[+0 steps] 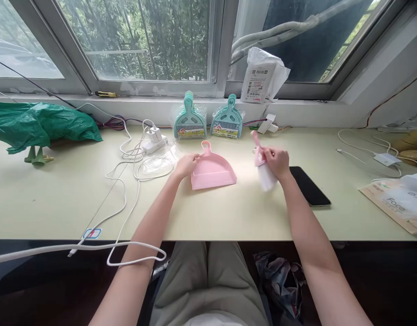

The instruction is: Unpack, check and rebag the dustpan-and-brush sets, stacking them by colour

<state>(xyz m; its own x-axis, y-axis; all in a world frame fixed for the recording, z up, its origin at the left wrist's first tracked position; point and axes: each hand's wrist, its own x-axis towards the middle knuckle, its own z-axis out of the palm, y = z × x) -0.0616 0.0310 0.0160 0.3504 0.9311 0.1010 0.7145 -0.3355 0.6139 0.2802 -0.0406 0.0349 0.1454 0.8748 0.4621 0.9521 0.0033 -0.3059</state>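
Observation:
A small pink dustpan (212, 171) lies flat on the pale desk (59, 199), its ring handle pointing toward the window. My left hand (186, 165) grips its left edge with the fingers curled over the rim. My right hand (277, 161) is closed around a small pink brush (262, 164) with white bristles, held just right of the dustpan, handle tilted up and away, bristles down near the desk.
Two teal dustpan-and-brush sets in clear wrap (190, 118) (227, 119) lean against the sill. A black phone (309, 185) lies right of my hand. White cables and a charger (153, 140) sprawl at left, beside a green bag (39, 123). Packaging (398, 201) sits far right.

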